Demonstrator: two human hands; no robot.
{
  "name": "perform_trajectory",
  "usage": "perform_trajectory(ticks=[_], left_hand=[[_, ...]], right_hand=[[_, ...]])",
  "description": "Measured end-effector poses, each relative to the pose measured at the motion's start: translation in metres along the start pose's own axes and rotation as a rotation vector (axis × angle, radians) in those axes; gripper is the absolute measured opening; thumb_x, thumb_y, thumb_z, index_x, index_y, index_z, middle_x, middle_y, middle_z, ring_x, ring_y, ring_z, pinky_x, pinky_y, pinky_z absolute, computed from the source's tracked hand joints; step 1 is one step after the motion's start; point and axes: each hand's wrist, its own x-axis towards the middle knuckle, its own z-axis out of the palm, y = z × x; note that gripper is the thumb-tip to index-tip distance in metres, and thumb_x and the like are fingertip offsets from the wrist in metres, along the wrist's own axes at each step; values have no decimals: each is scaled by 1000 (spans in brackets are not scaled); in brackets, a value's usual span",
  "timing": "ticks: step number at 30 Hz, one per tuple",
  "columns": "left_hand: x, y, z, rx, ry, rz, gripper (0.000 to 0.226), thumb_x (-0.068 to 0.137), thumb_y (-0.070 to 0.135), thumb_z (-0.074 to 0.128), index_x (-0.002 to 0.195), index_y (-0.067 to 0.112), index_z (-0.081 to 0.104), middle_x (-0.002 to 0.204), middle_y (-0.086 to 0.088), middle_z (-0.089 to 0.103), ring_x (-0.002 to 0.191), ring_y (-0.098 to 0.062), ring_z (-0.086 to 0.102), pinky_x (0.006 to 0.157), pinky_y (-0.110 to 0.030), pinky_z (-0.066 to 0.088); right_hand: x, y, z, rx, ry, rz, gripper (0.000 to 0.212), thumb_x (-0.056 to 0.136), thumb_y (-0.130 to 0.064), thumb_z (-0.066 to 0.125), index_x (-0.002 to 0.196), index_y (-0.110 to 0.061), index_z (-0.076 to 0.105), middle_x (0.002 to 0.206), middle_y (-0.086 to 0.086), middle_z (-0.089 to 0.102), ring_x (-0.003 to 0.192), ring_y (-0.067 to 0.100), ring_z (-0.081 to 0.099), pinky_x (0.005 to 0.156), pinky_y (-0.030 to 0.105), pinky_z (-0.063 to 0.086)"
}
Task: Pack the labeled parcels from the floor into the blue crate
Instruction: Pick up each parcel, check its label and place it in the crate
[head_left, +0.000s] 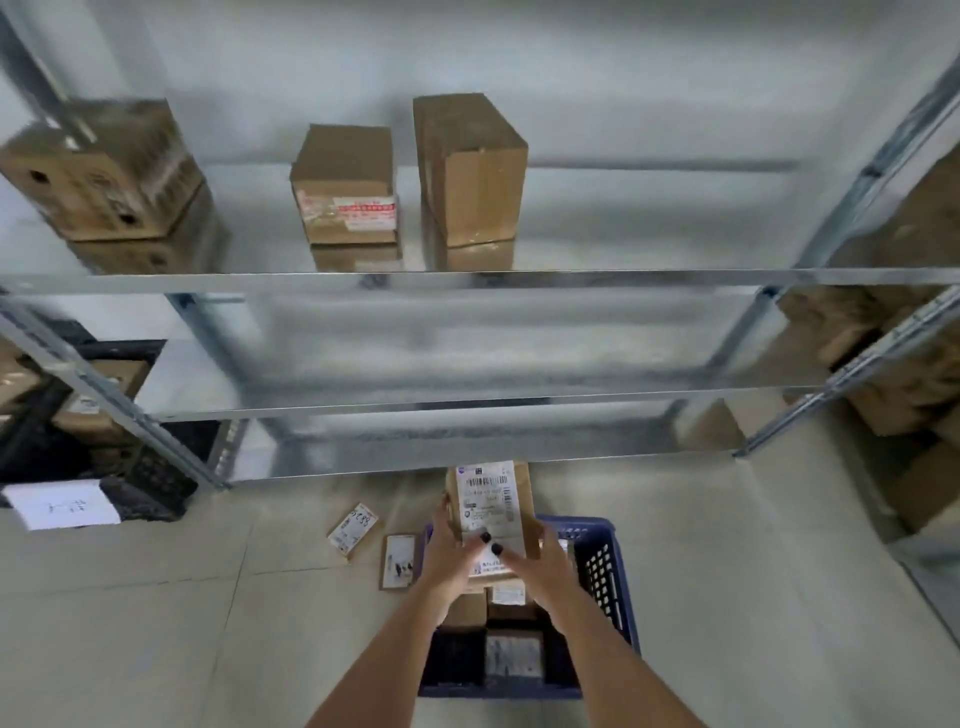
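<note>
Blue crate: the blue crate (608, 587) stands on the floor (156, 623) nearest the person, its perforated right wall in plain view.
Crate contents: several parcels lie inside, among them a dark-wrapped parcel with a pale label (513, 656) at the crate's near end and brown boxes (467, 608) further in; how many there are cannot be told.
Left hand: the left hand (451, 556) grips the left edge of the held parcel, its thumb lying across the label.
Right hand: the right hand (540, 564) grips the parcel's lower right side, the thumb with a dark nail pressed on the label.
Held parcel: a brown labeled parcel (491, 501) is held upright between both hands above the far end of the crate, the white shipping label facing the camera.
Floor parcels: two small labeled parcels lie on the floor just left of the crate, a flat one (399, 561) beside the crate's left wall and a tilted one (354, 529) a little further left and further away.
Black crate: a black crate (145, 478) sits at the floor's left side, with a white paper sheet (62, 505) on its near edge.
Shelving: a metal shelf rack (467, 283) rises beyond the crate.
Upper shelf: three cardboard boxes stand there, one at the left end (98, 171), one with a red-and-white label in the middle (345, 187), and a taller one (470, 166) just right of it.
</note>
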Motion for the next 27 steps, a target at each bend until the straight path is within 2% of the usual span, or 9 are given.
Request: perform_trajectory(ticks=[3,5,7,9,11,14,18,24,27], left_hand=[[-19,15,52,46,12,7,70,81,7,65,138,19,25,131,-8,51,123,-27,49,96,-34,40],[-31,24,77,54,25,-9,72,82,1,61,141,15,22,133,-10,50,124,-30,48,96,-34,40],[-34,28,92,61,65,-30,81,78,-2,66,142,17,19,130,-12,51,121,-35,51,99,-43,42],[-31,27,99,88,87,-41,99,73,-4,71,146,21,8,127,-10,50,118,-34,51,94,-40,45],[-25,31,101,89,67,-7,105,73,-7,70,147,28,3,127,-9,49,106,-28,55,84,-35,47],[-5,29,101,126,47,49,90,75,-5,68,143,28,18,121,-7,51,90,-25,58,75,-47,57],[22,6,104,121,80,-73,49,81,7,67,122,15,40,120,-16,56,98,-35,64,74,-53,57],[64,-71,112,-332,251,-370,46,81,-6,63,116,11,40,111,-11,49,85,-26,59,75,-45,55],[85,-135,120,-347,247,-502,45,80,-2,65,114,12,39,118,-15,53,82,-29,63,64,-36,60]], right_hand=[[-18,3,-54,15,-28,-2,82,74,-17,77,138,-10,27,133,6,49,122,24,49,101,34,42],[-28,8,-81,-9,-21,-6,84,70,-19,80,137,-12,30,133,6,51,120,24,51,103,36,43],[-32,15,-102,-34,1,-11,83,67,-21,82,135,-15,35,130,5,54,116,22,53,102,35,44],[-35,17,-120,-61,-9,-8,78,69,-17,81,134,-15,38,128,6,56,108,20,55,96,30,46],[-31,19,-135,-97,-36,-17,74,71,-12,79,134,-14,41,128,7,57,100,16,54,90,26,47],[-18,21,-148,-178,-88,-12,74,72,-10,78,136,-14,42,130,7,56,109,21,56,92,27,46],[13,24,-154,-313,-121,-33,73,72,-7,77,138,-15,44,127,9,61,115,24,57,91,24,44],[61,71,-130,-126,67,47,55,71,-13,78,122,-11,57,115,7,66,96,17,58,89,29,48],[90,128,-103,-19,72,177,51,77,-19,75,123,-7,56,115,9,65,98,21,63,76,27,52]])
